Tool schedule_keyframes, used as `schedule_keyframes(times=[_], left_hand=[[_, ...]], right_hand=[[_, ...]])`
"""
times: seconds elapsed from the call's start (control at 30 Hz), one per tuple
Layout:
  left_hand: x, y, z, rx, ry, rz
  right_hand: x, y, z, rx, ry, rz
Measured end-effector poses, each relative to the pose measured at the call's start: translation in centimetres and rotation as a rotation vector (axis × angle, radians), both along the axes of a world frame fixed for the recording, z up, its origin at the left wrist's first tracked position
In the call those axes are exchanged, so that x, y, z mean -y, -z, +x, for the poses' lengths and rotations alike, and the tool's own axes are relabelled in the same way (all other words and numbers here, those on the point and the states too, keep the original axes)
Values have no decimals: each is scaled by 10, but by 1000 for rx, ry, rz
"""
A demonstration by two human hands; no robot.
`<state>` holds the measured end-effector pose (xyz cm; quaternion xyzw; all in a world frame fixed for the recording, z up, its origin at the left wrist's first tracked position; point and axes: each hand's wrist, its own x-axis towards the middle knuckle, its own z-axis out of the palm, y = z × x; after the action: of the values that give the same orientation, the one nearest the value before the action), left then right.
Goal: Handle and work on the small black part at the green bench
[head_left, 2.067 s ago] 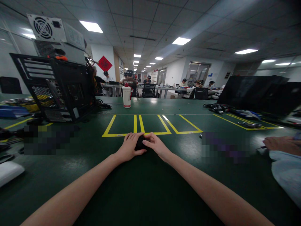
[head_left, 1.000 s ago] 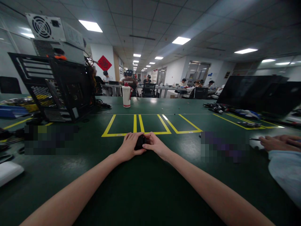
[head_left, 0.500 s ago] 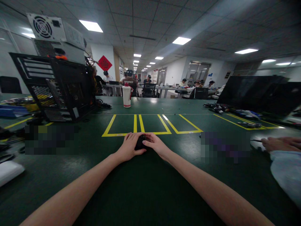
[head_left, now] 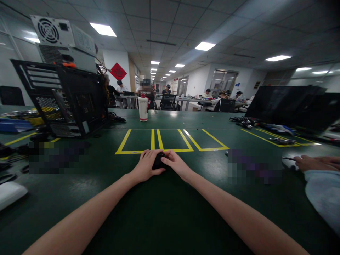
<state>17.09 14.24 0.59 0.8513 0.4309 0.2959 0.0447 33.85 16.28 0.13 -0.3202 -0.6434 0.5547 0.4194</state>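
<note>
Both of my hands meet around a small black rounded object (head_left: 158,161) on the green table, just in front of the yellow tape outlines. My left hand (head_left: 147,165) curls over its left side, fingers across the top and thumb along the near edge. From the right, my right hand (head_left: 174,163) grips it, with the thumb pressed on the side facing me and the fingers behind. Much of the object is covered by my fingers, so its exact kind cannot be made out.
Yellow tape (head_left: 154,152) marks boxes on the table (head_left: 164,219). A white cup (head_left: 143,109) stands beyond. At left, a black computer case (head_left: 79,102) carries power supplies (head_left: 53,32). Dark monitors (head_left: 284,106) and cables (head_left: 243,122) lie right, near a co-worker's hand (head_left: 310,163).
</note>
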Motion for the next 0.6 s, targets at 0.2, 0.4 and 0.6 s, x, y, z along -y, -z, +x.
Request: schedule_keyframes(times=[0.2,0.4,0.6], left_hand=[[-1,1,0,3,-3,2],[-2,2,0,13,-11,16],[-3,2,1,8,-13,25]], right_hand=[[-4,-1,0,-48,-61,-52],[4,-3,1,-84,-110,-18],[1,1,-2,-24,19,35]])
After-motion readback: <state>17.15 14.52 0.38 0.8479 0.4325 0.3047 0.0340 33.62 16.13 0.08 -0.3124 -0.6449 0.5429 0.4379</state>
